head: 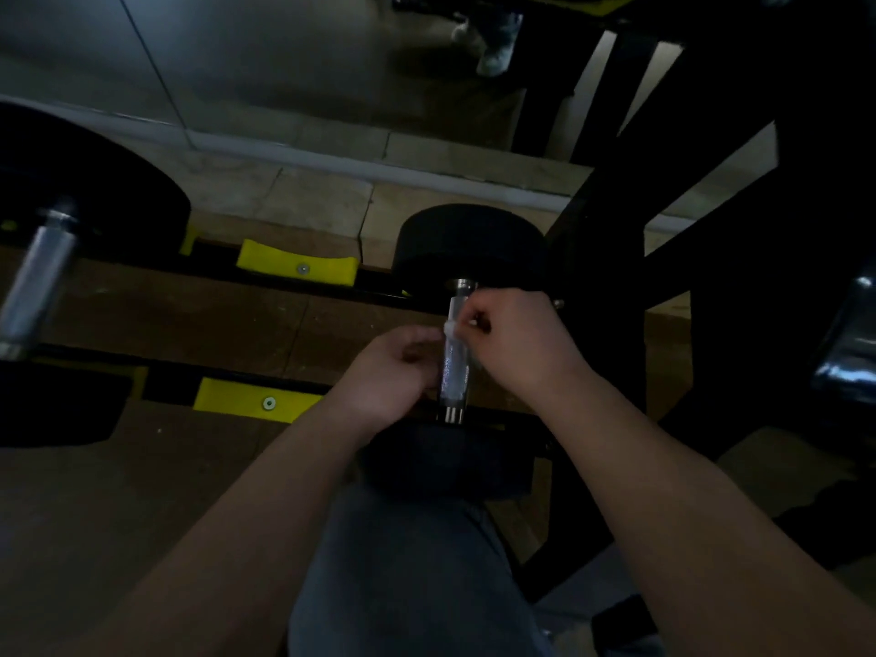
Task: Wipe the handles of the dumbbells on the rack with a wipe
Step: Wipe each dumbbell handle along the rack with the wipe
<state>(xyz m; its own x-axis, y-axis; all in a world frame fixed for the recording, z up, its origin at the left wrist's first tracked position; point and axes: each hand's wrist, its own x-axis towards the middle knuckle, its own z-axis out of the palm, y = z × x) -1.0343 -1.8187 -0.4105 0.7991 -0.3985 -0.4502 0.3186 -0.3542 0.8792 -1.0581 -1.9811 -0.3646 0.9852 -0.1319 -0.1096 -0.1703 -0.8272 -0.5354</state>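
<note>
A black dumbbell [467,244] lies across the two rails of the rack [284,381], its chrome handle [454,372] pointing toward me. My right hand [516,339] pinches a small white wipe [449,327] against the upper part of that handle. My left hand [393,372] curls at the handle's left side, its fingertips by the wipe; whether it grips the handle I cannot tell. A second, larger dumbbell [90,182] with a chrome handle [35,282] sits at the far left.
Yellow cradle pads [296,267] [251,400] are bolted to the rack rails between the dumbbells. Black rack uprights [711,230] rise at the right. A tiled floor [313,201] and a mirror wall [284,64] lie behind. My knee in grey trousers [403,561] is below.
</note>
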